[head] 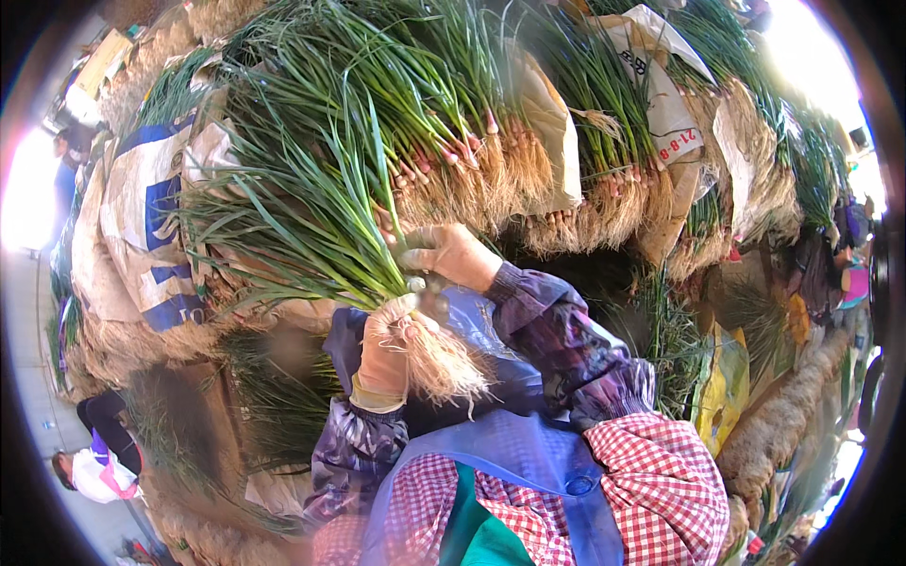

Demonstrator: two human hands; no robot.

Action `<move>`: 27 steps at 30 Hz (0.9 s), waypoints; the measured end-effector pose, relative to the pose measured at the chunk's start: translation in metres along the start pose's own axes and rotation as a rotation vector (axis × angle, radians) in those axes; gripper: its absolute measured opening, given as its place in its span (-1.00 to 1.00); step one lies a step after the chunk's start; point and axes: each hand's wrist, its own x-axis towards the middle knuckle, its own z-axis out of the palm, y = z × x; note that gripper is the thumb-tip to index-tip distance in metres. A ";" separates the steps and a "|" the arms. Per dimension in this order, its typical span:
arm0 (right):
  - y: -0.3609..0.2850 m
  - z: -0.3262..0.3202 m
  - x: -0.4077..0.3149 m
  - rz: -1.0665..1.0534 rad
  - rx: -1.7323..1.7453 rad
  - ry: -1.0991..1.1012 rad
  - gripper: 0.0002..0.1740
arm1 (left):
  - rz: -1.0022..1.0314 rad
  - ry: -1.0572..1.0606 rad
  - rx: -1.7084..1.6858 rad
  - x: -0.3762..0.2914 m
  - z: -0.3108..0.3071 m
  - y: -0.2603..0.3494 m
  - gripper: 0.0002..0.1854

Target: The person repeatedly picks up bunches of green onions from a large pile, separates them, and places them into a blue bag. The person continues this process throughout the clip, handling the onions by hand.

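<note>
A bunch of green-leaved, bulb-rooted plants like young garlic or scallions (354, 247) is gripped near its base by my left hand (386, 350), which wears a pale glove. Its pale stringy roots (446, 361) hang down over my lap, and the leaves fan out to the upper left. My right hand (453, 255) is at the upper right side of this bunch, fingers curled against a stem; whether it grips that stem is not clear. Beyond my hands lies a large heap of the same plants (425, 134), with pinkish bulbs and tangled roots towards me.
Printed woven sacks (145, 226) lie at the left among root bundles. More bundles and a white sack (658, 92) stretch along the upper right. A yellow bag (718, 389) sits right of my sleeve. A person (102, 474) is at the lower left; other people are at the right edge.
</note>
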 end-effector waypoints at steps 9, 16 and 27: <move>0.059 -0.222 -0.013 -0.172 -0.770 0.946 -0.75 | 0.252 -0.221 -0.148 -0.002 -0.008 0.024 -0.76; 0.047 -0.150 0.039 -0.465 -0.907 0.740 -0.69 | 0.317 -0.142 -0.076 0.011 -0.015 0.029 -0.82; 0.033 -0.032 0.141 0.054 -0.873 0.331 -0.77 | 0.283 -0.145 -0.097 0.016 -0.031 0.031 -0.60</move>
